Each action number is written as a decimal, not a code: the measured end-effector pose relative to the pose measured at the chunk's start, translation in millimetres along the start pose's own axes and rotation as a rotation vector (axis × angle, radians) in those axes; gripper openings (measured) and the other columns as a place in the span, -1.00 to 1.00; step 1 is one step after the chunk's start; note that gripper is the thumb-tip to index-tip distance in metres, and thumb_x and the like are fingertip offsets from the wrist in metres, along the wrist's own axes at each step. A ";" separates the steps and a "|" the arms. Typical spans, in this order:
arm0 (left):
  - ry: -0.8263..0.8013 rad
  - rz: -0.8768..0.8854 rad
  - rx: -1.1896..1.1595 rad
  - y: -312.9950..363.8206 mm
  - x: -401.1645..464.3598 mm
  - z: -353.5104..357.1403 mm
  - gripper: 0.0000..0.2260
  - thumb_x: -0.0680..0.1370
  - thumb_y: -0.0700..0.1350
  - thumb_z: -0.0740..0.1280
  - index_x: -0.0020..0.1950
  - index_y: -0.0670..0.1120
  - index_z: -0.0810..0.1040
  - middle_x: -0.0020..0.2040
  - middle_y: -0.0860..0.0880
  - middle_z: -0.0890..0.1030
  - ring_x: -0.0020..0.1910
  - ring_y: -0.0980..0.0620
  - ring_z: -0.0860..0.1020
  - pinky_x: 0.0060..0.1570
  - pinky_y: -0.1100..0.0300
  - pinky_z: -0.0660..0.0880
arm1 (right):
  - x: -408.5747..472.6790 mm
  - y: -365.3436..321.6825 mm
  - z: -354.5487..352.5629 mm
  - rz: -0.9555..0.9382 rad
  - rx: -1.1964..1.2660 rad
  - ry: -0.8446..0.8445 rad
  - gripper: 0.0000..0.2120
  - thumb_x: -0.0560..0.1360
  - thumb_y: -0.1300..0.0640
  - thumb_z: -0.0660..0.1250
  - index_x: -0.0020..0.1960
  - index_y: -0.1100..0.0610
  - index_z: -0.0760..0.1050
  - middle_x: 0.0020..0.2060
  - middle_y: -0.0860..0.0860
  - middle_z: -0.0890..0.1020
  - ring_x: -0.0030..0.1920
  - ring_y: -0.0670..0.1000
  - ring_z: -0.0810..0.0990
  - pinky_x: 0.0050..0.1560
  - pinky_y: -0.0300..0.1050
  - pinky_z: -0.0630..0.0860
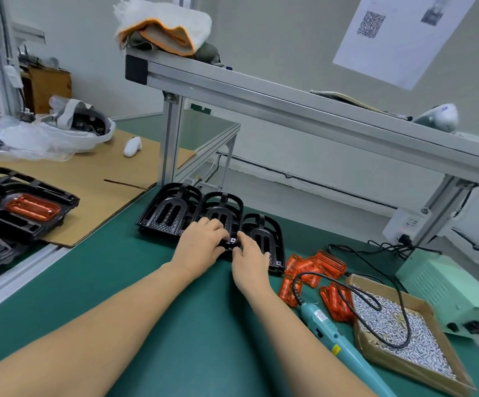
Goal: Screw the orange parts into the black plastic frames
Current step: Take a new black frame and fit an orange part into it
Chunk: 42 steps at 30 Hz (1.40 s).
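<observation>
Head view, hands: the left hand (204,244) and the right hand (251,260) are both reaching onto the middle frame (223,214) of a row of three, their fingers curling round its near edge and gripping it.
Head view, black frames: three black plastic frames are sitting side by side on the green table (158,305) in front of the hands, with the left frame (166,211) and the right frame (266,234) flanking the held one and touching it.
Head view, finished stack: a separate stack of black frames (6,213) is lying at the far left on a cardboard sheet (101,179), the top one carrying one fitted orange part (32,207).
Head view, loose orange parts: a pile of orange parts (314,275) is lying just right of the right hand, too overlapped to be counted exactly.
Head view, tools: one teal electric screwdriver (330,335) is lying on the table beside the right forearm, its black cable looping over one cardboard tray of screws (404,336).
Head view, power unit: one pale green box (450,293) is standing at the right edge.
Head view, shelf: one aluminium shelf (290,110) is spanning the table, with a folded cloth (164,27) lying on its left end.
</observation>
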<state>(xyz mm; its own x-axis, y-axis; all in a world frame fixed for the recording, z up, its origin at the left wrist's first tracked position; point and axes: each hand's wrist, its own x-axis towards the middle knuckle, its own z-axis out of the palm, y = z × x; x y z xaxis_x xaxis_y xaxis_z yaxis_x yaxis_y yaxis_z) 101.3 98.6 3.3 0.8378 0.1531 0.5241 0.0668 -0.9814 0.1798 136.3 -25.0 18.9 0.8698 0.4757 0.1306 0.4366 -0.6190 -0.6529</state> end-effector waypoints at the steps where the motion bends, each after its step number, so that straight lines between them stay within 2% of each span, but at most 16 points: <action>1: 0.025 -0.003 -0.006 0.4 -0.1 -1.0 -0.78 0.50 -0.09 0.37 0.14 -0.07 0.56 0.13 -0.01 0.53 0.12 -0.07 0.44 0.06 0.10 0.34 | 0.0 0.5 -0.5 -0.005 0.056 0.016 -0.57 0.65 0.23 0.06 0.51 0.07 0.23 0.47 0.01 0.33 0.49 -0.01 0.22 0.54 0.08 -0.11; 4: 0.087 -0.002 0.001 3.3 -1.2 -6.2 -0.83 0.45 -0.20 0.42 0.03 -0.13 0.60 0.02 -0.06 0.58 0.02 -0.12 0.50 -0.04 0.04 0.40 | -1.3 0.9 -2.8 -0.001 0.218 0.046 -0.57 0.62 0.27 0.10 0.48 0.11 0.30 0.42 0.02 0.42 0.42 0.00 0.35 0.46 -0.12 0.19; 7: 0.213 0.065 0.046 7.0 -2.9 -11.0 -0.83 0.30 -0.31 0.52 -0.17 -0.17 0.62 -0.19 -0.08 0.60 -0.21 -0.13 0.56 -0.26 0.06 0.47 | -1.5 -0.6 -5.5 0.021 0.362 0.075 -0.59 0.60 0.30 0.14 0.43 0.11 0.37 0.35 0.00 0.49 0.29 -0.08 0.45 0.27 -0.28 0.30; 11: 0.369 0.147 0.043 16.1 -5.1 -19.5 -0.83 0.27 -0.38 0.51 -0.25 -0.19 0.59 -0.27 -0.09 0.59 -0.33 -0.11 0.55 -0.42 0.10 0.48 | -0.4 -7.2 -10.1 0.139 0.752 0.081 -0.62 0.58 0.29 0.23 0.39 0.12 0.39 0.24 0.01 0.51 0.19 -0.09 0.47 0.32 -0.17 0.39; 13: 0.412 0.150 0.008 21.1 -10.2 -23.3 -0.91 0.36 -0.36 0.43 -0.23 -0.21 0.59 -0.26 -0.10 0.59 -0.32 -0.12 0.55 -0.41 0.07 0.50 | 0.4 -10.5 -15.2 0.246 1.015 0.001 -0.72 0.58 0.26 0.27 0.27 0.10 0.41 0.11 0.05 0.55 0.09 -0.03 0.54 0.30 -0.06 0.47; 15: 0.442 0.156 -0.024 27.7 -19.4 -27.5 -0.93 0.45 -0.29 0.32 -0.19 -0.22 0.60 -0.22 -0.10 0.60 -0.29 -0.12 0.56 -0.38 0.05 0.52 | -1.1 -13.6 -22.6 0.291 1.238 -0.077 -0.93 0.57 0.27 0.28 0.04 0.21 0.50 -0.13 0.07 0.65 -0.12 0.00 0.62 0.13 -0.06 0.58; 17: 0.445 0.161 -0.057 34.4 -30.0 -31.9 -0.90 0.48 -0.26 0.29 -0.16 -0.22 0.61 -0.18 -0.10 0.61 -0.25 -0.11 0.57 -0.30 0.05 0.55 | -6.4 -14.7 -31.3 0.281 1.316 -0.096 -0.83 0.55 0.31 0.28 -0.20 0.21 0.56 -0.32 0.04 0.65 -0.22 0.02 0.62 -0.08 -0.11 0.62; 21: 0.396 0.135 -0.251 50.4 -50.9 -40.7 -0.94 0.45 -0.30 0.39 -0.11 -0.20 0.59 -0.12 -0.05 0.59 -0.16 -0.02 0.54 -0.13 0.13 0.50 | -26.1 -12.4 -48.7 0.195 1.331 -0.105 -0.82 0.53 0.37 0.30 -0.03 0.15 0.61 -0.11 0.08 0.71 -0.11 0.04 0.66 -0.14 -0.16 0.59; 23: 0.304 -0.020 -0.535 59.3 -58.6 -43.3 -0.85 0.42 -0.28 0.47 -0.06 -0.14 0.58 -0.07 0.01 0.57 -0.14 0.08 0.51 -0.09 0.20 0.47 | -39.1 -9.8 -55.3 0.090 1.263 -0.115 -0.78 0.52 0.37 0.30 0.07 0.17 0.64 0.01 0.13 0.70 -0.02 0.04 0.65 0.00 -0.14 0.59; 25: 0.227 -0.314 -1.026 67.1 -63.5 -50.8 -0.74 0.39 -0.13 0.51 0.04 -0.03 0.55 0.01 0.03 0.59 -0.05 0.08 0.57 -0.01 0.22 0.50 | -52.8 -2.7 -59.1 -0.004 1.107 -0.069 -0.70 0.50 0.38 0.33 0.21 0.21 0.57 0.07 0.14 0.68 0.01 -0.02 0.64 0.04 -0.20 0.55; 27: 0.163 -0.595 -1.537 69.3 -65.6 -58.3 -0.63 0.39 0.10 0.44 0.14 0.05 0.48 0.11 0.00 0.59 0.03 0.02 0.62 0.02 0.09 0.56 | -70.0 4.6 -62.2 -0.094 0.866 0.021 -0.66 0.46 0.40 0.37 0.19 0.15 0.58 0.07 0.06 0.68 -0.02 -0.14 0.63 0.00 -0.32 0.51; 29: 0.112 -0.746 -1.810 63.7 -68.2 -60.0 -0.56 0.41 0.24 0.37 0.18 0.04 0.47 0.15 -0.04 0.57 0.05 -0.07 0.63 -0.02 -0.03 0.59 | -89.7 14.8 -62.2 -0.243 0.591 0.073 -0.65 0.42 0.41 0.41 0.12 0.10 0.60 0.05 -0.05 0.63 -0.01 -0.25 0.59 0.05 -0.37 0.45; 31: 0.042 -0.796 -1.819 60.8 -70.8 -59.8 -0.60 0.48 0.18 0.30 0.19 -0.05 0.51 0.13 -0.09 0.61 0.02 -0.10 0.64 -0.10 -0.02 0.61 | -108.9 26.7 -58.5 -0.412 0.328 0.091 -0.69 0.40 0.38 0.41 0.11 0.15 0.63 0.04 -0.10 0.59 0.06 -0.27 0.53 0.14 -0.42 0.37; 34: 0.025 -0.900 -1.682 64.9 -75.8 -52.9 -0.90 0.56 -0.18 0.29 0.06 -0.11 0.48 0.01 -0.11 0.62 -0.23 -0.04 0.66 -0.34 0.12 0.59 | -127.5 45.9 -53.6 -0.529 0.127 0.089 -0.69 0.40 0.37 0.41 0.12 0.20 0.62 0.08 -0.04 0.58 0.13 -0.17 0.52 0.22 -0.40 0.33; 37: -0.017 -0.944 -1.676 68.0 -81.4 -48.3 -0.83 0.54 -0.35 0.25 0.06 -0.14 0.47 -0.06 -0.13 0.61 -0.34 -0.03 0.62 -0.39 0.12 0.58 | -137.1 59.2 -52.7 -0.615 0.008 0.110 -0.69 0.38 0.41 0.41 0.10 0.23 0.62 0.09 0.02 0.59 0.13 -0.05 0.55 0.24 -0.35 0.37; 42: -0.088 -0.930 -1.621 69.5 -84.8 -48.5 -0.76 0.53 -0.38 0.24 0.10 -0.12 0.50 -0.07 -0.16 0.60 -0.30 -0.09 0.57 -0.31 0.05 0.62 | -143.3 66.8 -56.8 -0.632 -0.057 0.072 -0.65 0.37 0.36 0.44 0.14 0.19 0.61 0.11 0.01 0.59 0.15 -0.02 0.54 0.24 -0.33 0.37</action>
<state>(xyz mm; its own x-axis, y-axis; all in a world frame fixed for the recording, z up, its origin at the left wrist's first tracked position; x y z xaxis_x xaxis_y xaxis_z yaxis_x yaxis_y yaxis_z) 8.6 23.0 11.7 0.8659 0.4479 -0.2227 -0.0097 0.4601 0.8878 53.9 -170.0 -1.1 0.4527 0.7178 0.5290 0.8803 -0.2655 -0.3931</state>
